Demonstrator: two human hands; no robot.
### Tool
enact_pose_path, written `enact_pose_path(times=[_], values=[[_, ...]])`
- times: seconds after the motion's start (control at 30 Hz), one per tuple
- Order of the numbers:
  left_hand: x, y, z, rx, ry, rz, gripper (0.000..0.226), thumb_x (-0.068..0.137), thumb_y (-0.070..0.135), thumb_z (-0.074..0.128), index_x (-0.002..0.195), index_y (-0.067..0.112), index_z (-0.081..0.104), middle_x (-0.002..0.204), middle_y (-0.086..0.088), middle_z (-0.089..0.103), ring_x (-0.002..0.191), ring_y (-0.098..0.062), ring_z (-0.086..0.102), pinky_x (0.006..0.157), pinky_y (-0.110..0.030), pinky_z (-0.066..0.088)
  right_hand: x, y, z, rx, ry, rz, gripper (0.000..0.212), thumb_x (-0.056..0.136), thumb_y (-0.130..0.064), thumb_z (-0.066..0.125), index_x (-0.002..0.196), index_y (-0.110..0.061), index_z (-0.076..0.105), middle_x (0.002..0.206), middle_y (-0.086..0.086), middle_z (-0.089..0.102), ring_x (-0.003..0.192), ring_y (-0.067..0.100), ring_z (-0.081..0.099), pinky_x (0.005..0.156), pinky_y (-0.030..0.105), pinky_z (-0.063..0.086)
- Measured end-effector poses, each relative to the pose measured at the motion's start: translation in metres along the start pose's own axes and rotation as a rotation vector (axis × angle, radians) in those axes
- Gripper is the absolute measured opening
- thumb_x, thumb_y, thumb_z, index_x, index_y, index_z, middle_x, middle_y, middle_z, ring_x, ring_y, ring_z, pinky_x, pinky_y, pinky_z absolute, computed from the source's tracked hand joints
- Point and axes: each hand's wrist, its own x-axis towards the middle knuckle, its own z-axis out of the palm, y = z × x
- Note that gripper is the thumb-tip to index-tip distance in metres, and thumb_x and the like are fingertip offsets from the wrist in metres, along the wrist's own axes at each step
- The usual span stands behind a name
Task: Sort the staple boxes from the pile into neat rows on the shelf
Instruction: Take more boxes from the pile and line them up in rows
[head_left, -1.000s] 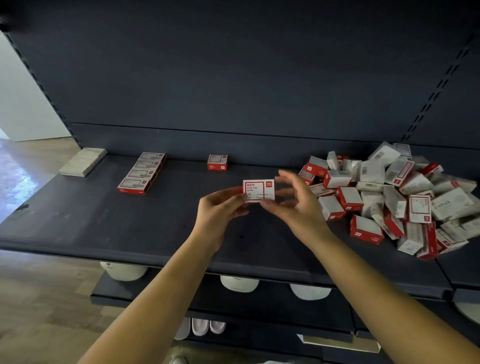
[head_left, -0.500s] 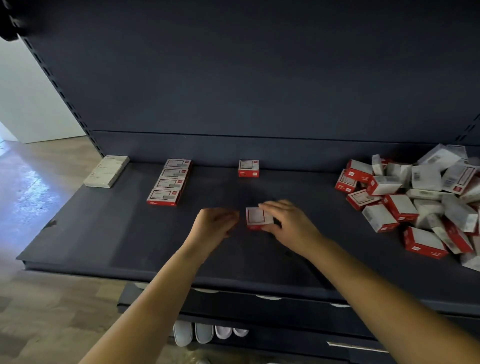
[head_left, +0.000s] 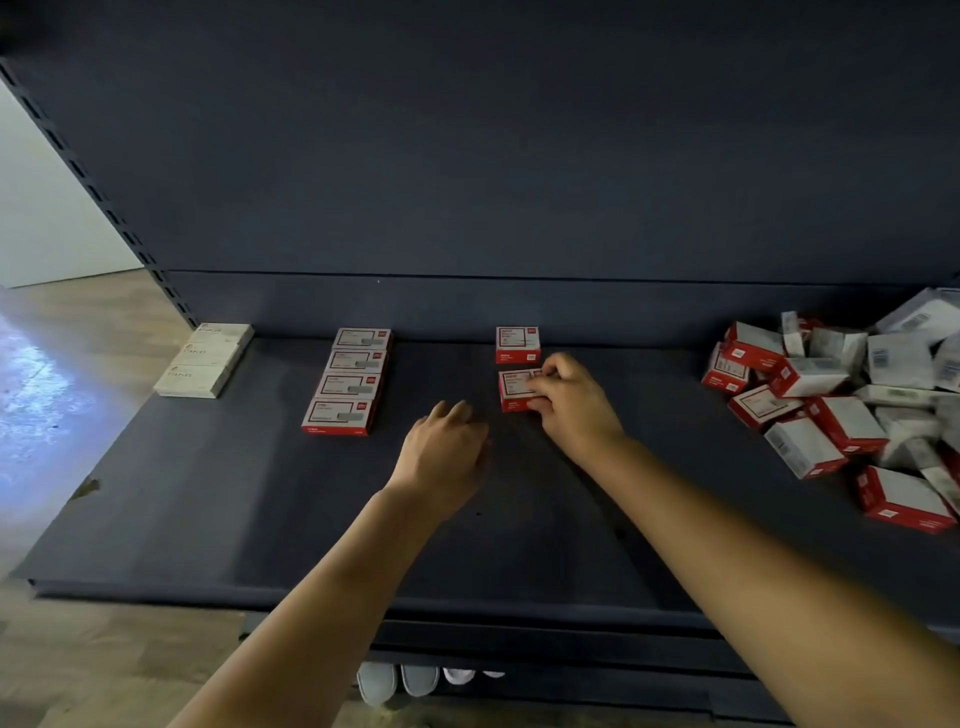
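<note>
A second ago both hands held a red-and-white staple box up in the air in front of the person; now that box (head_left: 515, 389) lies flat on the shelf (head_left: 208, 493), just in front of the single box (head_left: 517, 344) already set against the back panel, so a third row is being started to the right of the other two. The right hand (head_left: 569, 402) still grips the box from its right side, fingers curled over its top and near edge, apparently nudging it square with the one behind it. The left hand (head_left: 447, 457) has let go and hovers with relaxed, loosely bent fingers just to the near left of the box, holding nothing. To the left stands a row of four red boxes (head_left: 348, 384), and farther left a row of pale boxes (head_left: 205, 359). The unsorted pile (head_left: 852, 405) remains large at the right end of the shelf, well apart from both hands. Judging from this, the placement is nearly done and most of the sorting is still ahead.
</note>
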Motion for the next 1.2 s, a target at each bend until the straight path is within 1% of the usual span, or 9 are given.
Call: enact_pose_path(times=[0.13,0.27,0.43,0.6,0.73,0.8,0.93,1.07,1.2], values=[[0.005,-0.005,0.001,0.033,-0.006,0.018,0.035,0.1,0.031,0.032,0.12,0.018,0.058,0.121,0.001,0.05,0.114,-0.019,0.044,0.088,-0.028,0.037,0.014,-0.002,0.001,-0.008,-0.004,0.031,0.024,0.089,-0.01,0.058,0.11,0.0,0.065,0.114,0.014,0.05,0.108,0.028,0.05,0.094,0.034,0.042],[0.007,-0.01,0.004,0.003,0.009,0.033,0.036,0.099,0.03,0.033,0.123,0.018,0.058,0.122,0.001,0.051,0.113,-0.019,0.044,0.088,-0.028,0.036,0.025,-0.004,0.002,-0.015,-0.014,0.059,0.026,0.09,-0.009,0.057,0.115,-0.002,0.063,0.117,0.013,0.047,0.11,0.027,0.048,0.094,0.031,0.042],[0.007,-0.011,0.009,-0.04,0.029,0.057,0.033,0.098,0.027,0.038,0.119,0.015,0.06,0.118,-0.001,0.054,0.111,-0.022,0.047,0.087,-0.029,0.038,0.025,-0.003,0.005,0.004,0.003,0.06,0.022,0.089,-0.004,0.057,0.109,0.002,0.065,0.116,0.015,0.049,0.11,0.028,0.049,0.093,0.027,0.04],[0.005,-0.011,0.011,-0.094,0.072,0.086,0.026,0.094,0.021,0.047,0.106,0.008,0.067,0.108,-0.008,0.06,0.103,-0.029,0.054,0.081,-0.036,0.044,0.022,-0.002,0.009,0.013,0.032,0.035,0.015,0.086,-0.002,0.061,0.098,0.004,0.068,0.109,0.019,0.054,0.103,0.034,0.054,0.087,0.038,0.049],[0.004,-0.015,0.009,-0.088,0.072,0.072,0.029,0.096,0.024,0.043,0.113,0.013,0.064,0.114,-0.004,0.057,0.109,-0.024,0.049,0.083,-0.032,0.041,0.023,-0.002,0.009,-0.002,0.027,0.034,0.014,0.084,-0.002,0.063,0.096,0.004,0.069,0.106,0.02,0.055,0.099,0.036,0.056,0.083,0.04,0.051],[0.004,-0.015,0.008,-0.088,0.088,0.078,0.028,0.095,0.023,0.045,0.11,0.011,0.065,0.111,-0.005,0.059,0.106,-0.025,0.051,0.081,-0.033,0.042,0.025,-0.003,0.008,-0.024,0.007,0.043,0.016,0.087,-0.003,0.059,0.099,0.004,0.067,0.111,0.018,0.053,0.103,0.033,0.054,0.086,0.038,0.048],[0.005,-0.012,0.008,-0.066,0.111,0.116,0.024,0.089,0.019,0.051,0.094,0.006,0.07,0.096,-0.009,0.063,0.092,-0.032,0.058,0.073,-0.037,0.046,0.028,-0.01,0.005,-0.053,-0.036,0.095,0.021,0.091,-0.003,0.052,0.109,-0.001,0.062,0.121,0.013,0.047,0.11,0.028,0.05,0.091,0.034,0.045],[0.009,-0.001,0.002,-0.064,0.098,0.103,0.027,0.094,0.021,0.047,0.112,0.01,0.065,0.112,-0.006,0.06,0.106,-0.028,0.052,0.084,-0.035,0.042,0.026,-0.025,-0.007,-0.1,-0.113,0.158,0.033,0.086,0.0,0.052,0.118,-0.005,0.054,0.133,0.011,0.037,0.115,0.028,0.044,0.094,0.036,0.043],[0.014,0.008,0.002,-0.04,0.064,0.061,0.035,0.097,0.027,0.042,0.129,0.018,0.051,0.131,0.0,0.049,0.119,-0.022,0.044,0.091,-0.033,0.038,-0.002,-0.024,-0.022,-0.14,-0.098,0.082,0.055,0.084,-0.003,0.053,0.137,-0.011,0.04,0.141,0.009,0.031,0.125,0.028,0.034,0.101,0.035,0.034]])
